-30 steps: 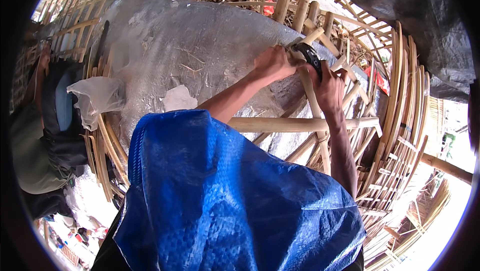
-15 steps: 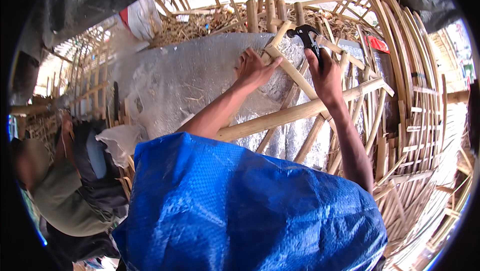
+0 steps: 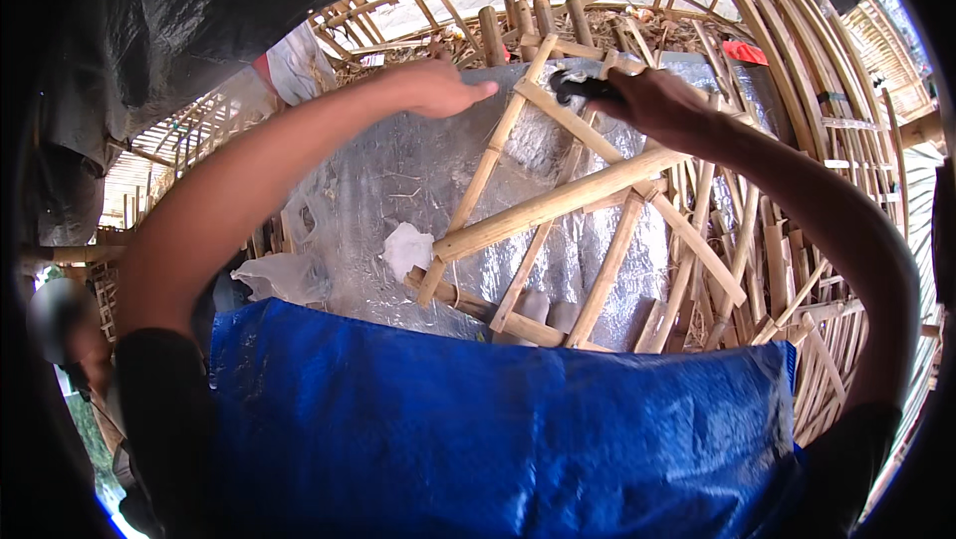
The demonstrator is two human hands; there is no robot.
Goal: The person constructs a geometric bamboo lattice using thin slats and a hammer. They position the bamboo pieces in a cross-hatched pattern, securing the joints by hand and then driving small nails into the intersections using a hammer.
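Observation:
My right hand [image 3: 665, 106] is wrapped round a black claw hammer [image 3: 590, 90], its head close to the upper corner of a bamboo frame [image 3: 568, 202]. The frame is made of round poles and split strips crossing each other. To the left of that corner, my left hand [image 3: 446, 87] hangs in the air, apart from the frame. Its thumb points right and a finger stretches up; the other fingers are partly hidden, and I see nothing held in it.
A blue tarp [image 3: 478, 419] covers the area before my body. Silvery sheeting [image 3: 378, 180] lies under the frame. Split bamboo slats [image 3: 807, 91] stand at the right, short posts [image 3: 493, 36] at the far side. Another person [image 3: 80, 335] is at the left edge, near clear plastic [image 3: 284, 275].
My left hand has let go of the frame's upper corner and moved left and up. The hammer has swung to lie more sideways. My view has shifted, showing more of the frame's near end.

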